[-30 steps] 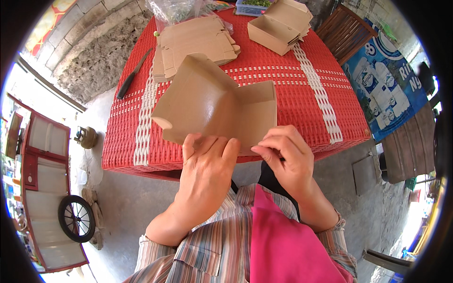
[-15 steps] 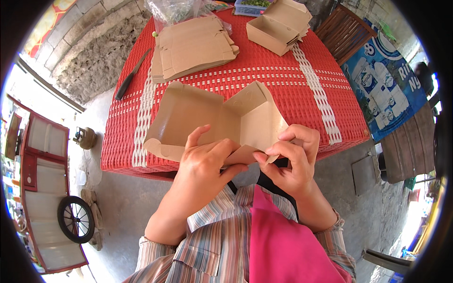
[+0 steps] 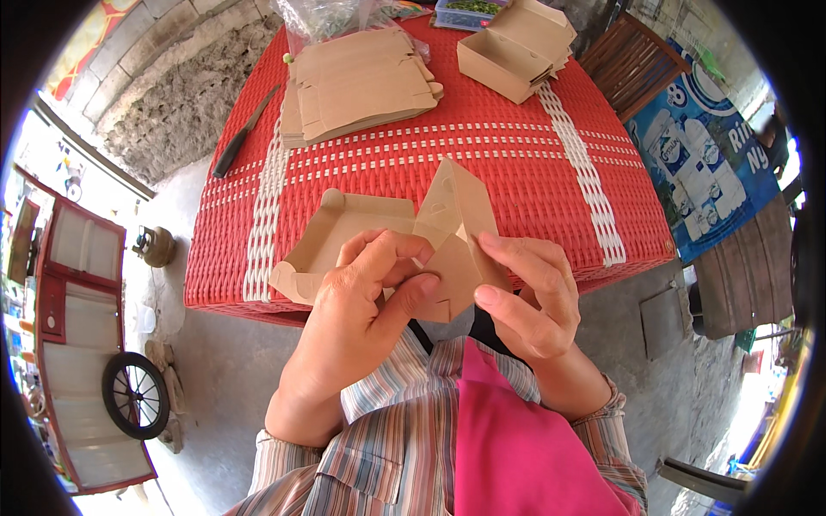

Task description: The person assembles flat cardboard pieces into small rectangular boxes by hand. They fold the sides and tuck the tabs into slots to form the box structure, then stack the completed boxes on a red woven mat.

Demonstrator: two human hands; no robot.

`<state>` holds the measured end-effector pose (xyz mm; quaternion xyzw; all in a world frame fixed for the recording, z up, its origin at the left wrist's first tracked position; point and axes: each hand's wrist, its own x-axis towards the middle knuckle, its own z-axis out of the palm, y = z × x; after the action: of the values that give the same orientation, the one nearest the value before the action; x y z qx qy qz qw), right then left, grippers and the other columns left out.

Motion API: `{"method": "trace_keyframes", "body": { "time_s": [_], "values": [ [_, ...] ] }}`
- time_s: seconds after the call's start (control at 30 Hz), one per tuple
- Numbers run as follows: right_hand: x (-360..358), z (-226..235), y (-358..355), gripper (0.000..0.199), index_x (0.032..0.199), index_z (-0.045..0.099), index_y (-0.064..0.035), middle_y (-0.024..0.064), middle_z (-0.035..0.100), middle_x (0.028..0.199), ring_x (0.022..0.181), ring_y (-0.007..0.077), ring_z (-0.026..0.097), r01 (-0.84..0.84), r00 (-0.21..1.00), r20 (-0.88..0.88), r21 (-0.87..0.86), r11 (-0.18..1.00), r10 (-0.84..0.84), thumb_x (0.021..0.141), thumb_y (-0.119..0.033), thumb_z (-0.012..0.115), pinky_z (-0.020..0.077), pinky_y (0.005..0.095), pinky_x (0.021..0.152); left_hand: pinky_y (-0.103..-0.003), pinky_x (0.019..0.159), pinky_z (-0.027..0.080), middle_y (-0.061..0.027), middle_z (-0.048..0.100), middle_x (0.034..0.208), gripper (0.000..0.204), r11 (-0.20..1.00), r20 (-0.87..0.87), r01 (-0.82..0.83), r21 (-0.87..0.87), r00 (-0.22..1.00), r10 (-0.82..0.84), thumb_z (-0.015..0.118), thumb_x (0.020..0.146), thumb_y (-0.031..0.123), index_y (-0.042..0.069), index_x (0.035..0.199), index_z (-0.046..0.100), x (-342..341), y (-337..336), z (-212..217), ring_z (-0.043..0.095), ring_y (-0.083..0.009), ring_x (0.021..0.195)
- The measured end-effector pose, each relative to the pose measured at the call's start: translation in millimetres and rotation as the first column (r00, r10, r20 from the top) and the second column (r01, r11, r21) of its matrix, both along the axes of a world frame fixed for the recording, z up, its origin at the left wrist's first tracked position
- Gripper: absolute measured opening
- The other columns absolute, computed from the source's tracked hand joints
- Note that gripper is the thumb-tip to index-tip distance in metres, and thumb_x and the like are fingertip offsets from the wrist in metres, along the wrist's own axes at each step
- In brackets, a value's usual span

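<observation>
A brown cardboard food box (image 3: 456, 275), partly folded with its lid spread open to the left, is held up at the table's near edge. My left hand (image 3: 353, 301) pinches the front wall near the middle, thumb and bent fingers closed on the card. At the box's right side, my right hand (image 3: 538, 301) grips the outer wall, with index fingertip and thumb tip apart against it. Its other fingers are partly hidden behind. The box's right end stands tilted up, showing a small slot in the near panel.
A red woven table (image 3: 379, 163) with white bands carries a stack of flat cardboard blanks (image 3: 361, 86), a knife (image 3: 245, 133), folded boxes (image 3: 508, 60), a plastic bag (image 3: 318, 21) and a blue tub of chopped greens (image 3: 469, 12). A wooden chair (image 3: 632, 64) stands at the far right.
The box has tilted, its right end turning up and its lid dropping lower. My right fingers have left the front corner flap for the right wall; my left fingers have curled in.
</observation>
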<state>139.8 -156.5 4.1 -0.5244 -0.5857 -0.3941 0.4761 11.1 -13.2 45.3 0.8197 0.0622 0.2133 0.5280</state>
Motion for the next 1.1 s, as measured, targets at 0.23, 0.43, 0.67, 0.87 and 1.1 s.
{"method": "trace_keyframes", "body": {
  "time_s": [0.23, 0.43, 0.67, 0.87, 1.1],
  "values": [
    [-2.9, -1.7, 2.8, 0.020, 0.088, 0.071, -0.0046, 0.0181, 0.064, 0.109, 0.086, 0.0279, 0.064, 0.030, 1.000, -0.004, 0.047, 0.998, -0.030, 0.068, -0.004, 0.075, 0.0533, 0.0324, 0.061, -0.042, 0.106, 0.033, -0.0093, 0.065, 0.070, 0.012, 0.982, 0.037, 0.037, 0.183, 0.998, -0.045, 0.060, 0.092, 0.004, 0.004, 0.103, 0.057, -1.2, 2.8, 7.8, 0.062, -0.0236, 0.067],
    [-0.2, 0.0, 2.1, 0.022, 0.090, 0.073, -0.0031, 0.0192, 0.064, 0.110, 0.088, 0.0299, 0.064, 0.110, 0.994, 0.003, 0.000, 0.994, -0.110, 0.069, -0.009, 0.073, 0.0547, 0.0341, 0.068, -0.045, 0.106, 0.032, -0.0084, 0.066, 0.073, 0.011, 0.975, 0.055, 0.040, 0.219, 0.997, -0.053, 0.059, 0.092, 0.004, 0.005, 0.102, 0.057, -2.3, 1.7, 10.1, 0.062, -0.0243, 0.068],
    [-10.8, -2.4, -0.2, 0.029, 0.100, 0.075, -0.0045, 0.0161, 0.064, 0.120, 0.097, 0.0306, 0.064, 0.042, 0.983, -0.174, -0.108, 0.993, -0.061, 0.071, -0.006, 0.068, 0.0548, 0.0340, 0.078, -0.043, 0.106, 0.034, -0.0102, 0.066, 0.075, 0.010, 0.978, 0.067, 0.014, 0.210, 0.997, -0.029, 0.059, 0.092, 0.002, 0.003, 0.101, 0.057, 1.1, 0.1, 4.0, 0.063, -0.0262, 0.070],
    [-5.1, -11.8, 4.1, 0.033, 0.106, 0.072, -0.0024, 0.0153, 0.064, 0.124, 0.102, 0.0296, 0.063, 0.070, 0.988, -0.134, -0.048, 0.996, -0.075, 0.073, -0.001, 0.071, 0.0532, 0.0357, 0.084, -0.043, 0.105, 0.035, -0.0115, 0.066, 0.076, 0.009, 0.976, 0.052, 0.021, 0.216, 0.998, -0.033, 0.058, 0.092, 0.001, 0.002, 0.101, 0.058, 1.2, -2.0, 7.8, 0.063, -0.0276, 0.071],
    [-14.5, -10.2, 3.7, 0.038, 0.123, 0.062, 0.0001, 0.0192, 0.061, 0.129, 0.116, 0.0339, 0.060, -0.043, 0.951, -0.309, -0.101, 0.994, 0.009, 0.085, 0.000, 0.065, 0.0458, 0.0416, 0.096, -0.044, 0.103, 0.036, -0.0106, 0.063, 0.074, 0.011, 0.961, 0.071, 0.016, 0.276, 0.997, -0.037, 0.056, 0.093, 0.002, 0.002, 0.104, 0.058, 3.3, -3.2, 6.8, 0.063, -0.0269, 0.070]
  ]
}}
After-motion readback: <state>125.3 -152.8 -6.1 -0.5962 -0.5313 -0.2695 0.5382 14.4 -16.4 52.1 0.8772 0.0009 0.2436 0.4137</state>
